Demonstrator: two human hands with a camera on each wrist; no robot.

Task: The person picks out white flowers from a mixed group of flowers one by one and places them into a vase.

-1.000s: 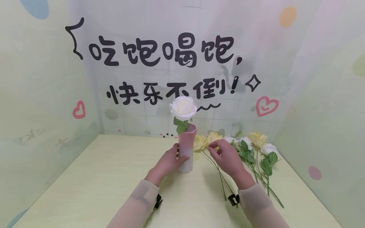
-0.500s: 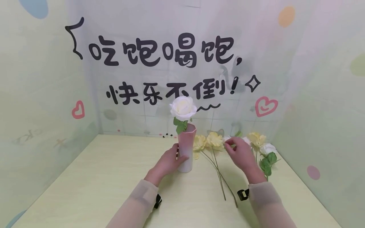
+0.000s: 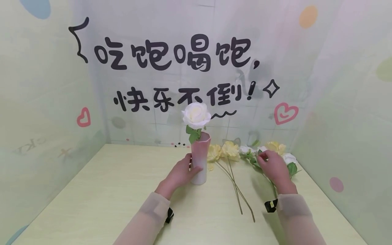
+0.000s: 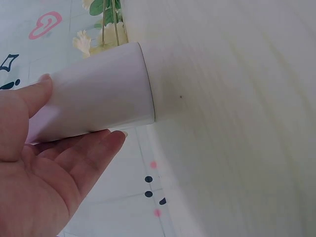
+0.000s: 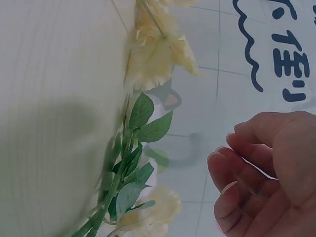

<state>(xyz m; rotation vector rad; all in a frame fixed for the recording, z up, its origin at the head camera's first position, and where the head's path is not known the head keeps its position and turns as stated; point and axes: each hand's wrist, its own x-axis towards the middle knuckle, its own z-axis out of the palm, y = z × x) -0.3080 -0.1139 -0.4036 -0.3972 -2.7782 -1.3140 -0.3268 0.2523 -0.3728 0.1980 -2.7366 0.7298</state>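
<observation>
My left hand (image 3: 180,174) holds the pink-to-white vase (image 3: 199,163) upright on the table, thumb on the near side and fingers behind. One white rose (image 3: 196,116) with green leaves stands in the vase. In the left wrist view, the vase's pale lower end (image 4: 98,94) lies between thumb and fingers. Over the flowers at the right hovers my right hand (image 3: 275,168), its fingers loosely bent with nothing between them. Beneath it lie white roses (image 3: 289,158) and a yellow flower (image 3: 276,147). The right wrist view shows green leaves (image 5: 140,111) apart from the fingertips.
Two yellow flowers (image 3: 230,150) lie between the vase and my right hand, their thin stems (image 3: 237,190) crossing toward me on the pale wooden table (image 3: 101,194). Printed curtains (image 3: 147,129) enclose the back and sides.
My right hand has moved rightward from above the two yellow flowers to the white roses and leaves. The left hand and vase have stayed in place.
</observation>
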